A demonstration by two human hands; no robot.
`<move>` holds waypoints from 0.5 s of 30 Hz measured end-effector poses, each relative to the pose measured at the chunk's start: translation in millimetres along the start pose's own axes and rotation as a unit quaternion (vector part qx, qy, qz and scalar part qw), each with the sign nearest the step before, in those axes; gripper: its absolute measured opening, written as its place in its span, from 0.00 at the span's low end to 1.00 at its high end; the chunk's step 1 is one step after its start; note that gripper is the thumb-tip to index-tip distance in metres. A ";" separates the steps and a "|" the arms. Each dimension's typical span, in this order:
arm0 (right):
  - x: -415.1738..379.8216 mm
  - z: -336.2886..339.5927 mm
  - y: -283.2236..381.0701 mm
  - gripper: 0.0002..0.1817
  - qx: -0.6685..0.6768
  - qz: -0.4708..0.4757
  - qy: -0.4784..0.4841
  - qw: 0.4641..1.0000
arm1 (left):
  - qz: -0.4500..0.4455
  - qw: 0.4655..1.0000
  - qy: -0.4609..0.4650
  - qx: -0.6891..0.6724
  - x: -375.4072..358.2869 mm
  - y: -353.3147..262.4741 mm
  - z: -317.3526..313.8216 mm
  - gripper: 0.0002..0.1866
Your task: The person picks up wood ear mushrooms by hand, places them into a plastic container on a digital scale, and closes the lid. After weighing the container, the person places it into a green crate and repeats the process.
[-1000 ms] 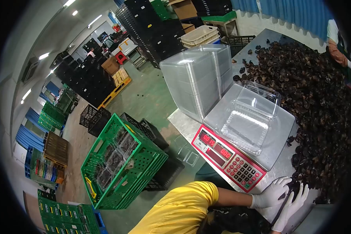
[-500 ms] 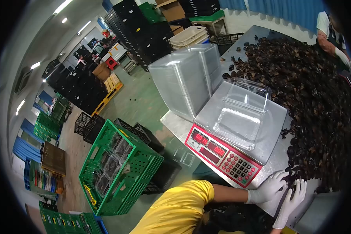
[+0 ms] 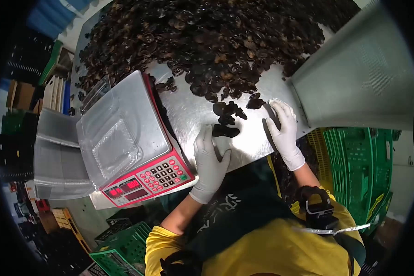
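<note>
A worker in a yellow shirt [image 3: 257, 248] and dark apron [image 3: 225, 216] bends over a steel table [image 3: 188, 117], white-gloved hands either side of a few loose pieces of dark mushroom [image 3: 224, 109] near the table's front edge. The step in hand appears to be handling these strays, which lie just short of the broad heap of mushrooms [image 3: 216, 46] covering the far part of the table. From here, gathering a piece would call for a hand to come in low over the steel and for fingers and thumb to draw together around it.

The left hand [image 3: 209, 165] is open, its fingers stretched out close together and the thumb standing well away from them. Its fingertips reach the near end of a long dark piece [image 3: 226, 131]; whether they touch it or stop just beside it, I cannot tell. The right hand [image 3: 284, 131] is open too, fingers loosely bent, thumb apart, nothing visible in its grasp; a small piece [image 3: 255, 101] lies just beyond its fingertips, apart from them.

At the worker's left, a red-trimmed scale [image 3: 140, 94] carries a clear plastic tray [image 3: 116, 149], beside a stack of similar trays [image 3: 55, 156]. Green crates [image 3: 354, 161] stand at the right.
</note>
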State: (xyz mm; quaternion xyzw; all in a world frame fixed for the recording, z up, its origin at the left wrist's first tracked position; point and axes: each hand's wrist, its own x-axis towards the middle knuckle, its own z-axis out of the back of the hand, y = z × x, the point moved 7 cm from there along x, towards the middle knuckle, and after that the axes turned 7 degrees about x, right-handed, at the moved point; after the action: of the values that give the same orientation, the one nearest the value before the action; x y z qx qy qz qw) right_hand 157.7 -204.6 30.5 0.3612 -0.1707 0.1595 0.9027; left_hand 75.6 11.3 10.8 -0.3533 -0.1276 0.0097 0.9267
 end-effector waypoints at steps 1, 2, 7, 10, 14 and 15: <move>-0.8 0.4 0.2 0.25 -0.002 -0.006 -0.002 1.000 | -0.003 1.000 0.006 -0.001 0.1 0.0 -0.3 0.43; -0.9 0.3 0.6 0.24 0.006 -0.015 -0.004 1.000 | 0.004 1.000 0.010 -0.001 0.9 1.4 -1.0 0.44; 7.4 -14.1 24.9 0.22 0.047 0.042 -0.013 0.998 | 0.014 1.000 -0.024 -0.002 15.7 -2.0 -5.2 0.44; 12.0 -37.5 42.6 0.23 0.083 0.028 0.053 0.995 | -0.029 0.997 -0.067 0.006 33.7 -12.0 -10.8 0.45; 4.0 -58.6 53.2 0.20 0.100 0.038 0.217 0.970 | -0.060 0.996 -0.048 0.049 36.9 -16.0 -17.4 0.47; 5.8 -52.7 54.5 0.20 0.098 0.038 0.217 0.970 | -0.045 0.998 -0.034 0.037 32.3 -15.2 -14.7 0.47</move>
State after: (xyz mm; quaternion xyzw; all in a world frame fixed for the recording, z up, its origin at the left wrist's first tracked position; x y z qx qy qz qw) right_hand 150.6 -128.9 29.7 0.3982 0.0321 0.2847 0.8714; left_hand 109.3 -6.2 17.7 -0.3122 -0.1744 -0.0153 0.9338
